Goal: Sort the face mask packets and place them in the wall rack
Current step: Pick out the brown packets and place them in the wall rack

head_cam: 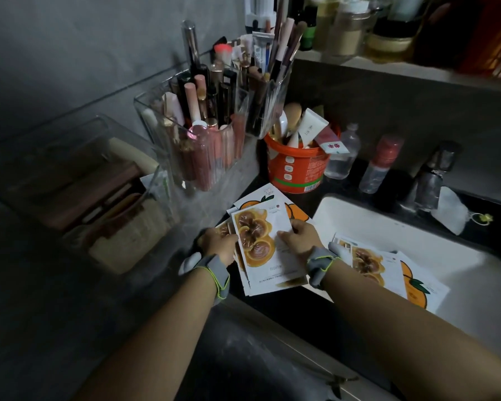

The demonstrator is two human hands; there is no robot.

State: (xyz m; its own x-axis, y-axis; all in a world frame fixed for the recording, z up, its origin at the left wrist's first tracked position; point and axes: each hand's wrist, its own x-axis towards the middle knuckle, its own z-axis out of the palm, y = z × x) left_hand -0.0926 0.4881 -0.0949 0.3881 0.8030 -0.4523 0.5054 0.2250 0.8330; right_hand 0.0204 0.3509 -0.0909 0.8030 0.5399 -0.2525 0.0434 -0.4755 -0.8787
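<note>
A stack of white face mask packets with a brown mushroom picture is held between both hands over the dark counter. My left hand grips its left edge and my right hand grips its right edge. Under the stack lie packets with an orange fruit picture. More packets, mushroom and orange, lie spread on the white sink's left side. A clear wall rack hangs at the left, holding flat boxes.
A clear organiser full of lipsticks and tubes hangs beside the rack. An orange tub of tools, two small bottles, a tap and the white sink lie to the right. A shelf of jars runs along the top.
</note>
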